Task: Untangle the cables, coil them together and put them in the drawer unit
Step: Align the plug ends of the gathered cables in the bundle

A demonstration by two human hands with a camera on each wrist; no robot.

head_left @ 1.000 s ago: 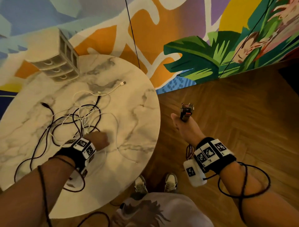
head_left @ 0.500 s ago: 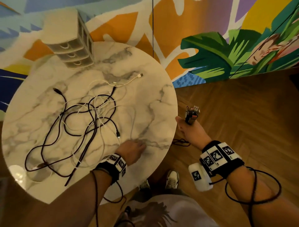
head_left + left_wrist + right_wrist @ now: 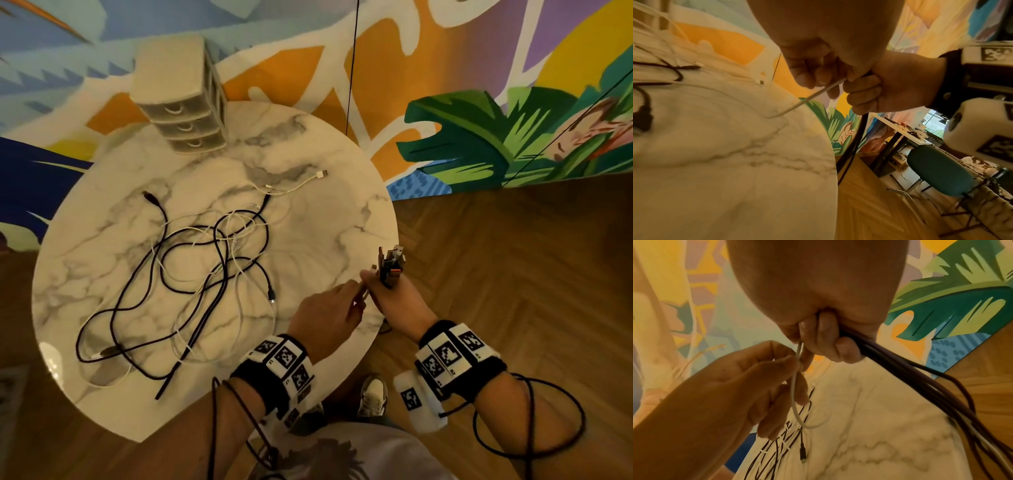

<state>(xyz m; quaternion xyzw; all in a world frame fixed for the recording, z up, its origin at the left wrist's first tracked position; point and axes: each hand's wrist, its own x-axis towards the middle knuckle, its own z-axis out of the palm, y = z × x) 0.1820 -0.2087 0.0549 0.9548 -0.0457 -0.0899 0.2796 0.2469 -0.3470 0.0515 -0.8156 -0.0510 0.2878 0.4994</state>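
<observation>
A tangle of black and white cables [image 3: 205, 267] lies spread on the round marble table [image 3: 102, 394]. My right hand [image 3: 387, 291] is at the table's right edge, gripping a bundle of cable ends [image 3: 392, 262] with plugs sticking up; dark cables [image 3: 910, 373] hang down from its fist. My left hand [image 3: 329, 315] is right beside it, pinching a thin white cable [image 3: 812, 97] that runs back onto the table and up into the right fist [image 3: 795, 386]. The beige drawer unit [image 3: 181, 99] with three shut drawers stands at the table's far edge.
A painted mural wall [image 3: 479, 85] runs behind the table. Wooden floor [image 3: 513, 274] lies to the right. A teal chair [image 3: 939, 170] and a desk stand beyond the table in the left wrist view. My shoes [image 3: 373, 394] are under the table's near edge.
My left hand left the tangle and came right along the table to meet the right hand, now pinching the white cable. The right hand moved in to the table edge with its bundle.
</observation>
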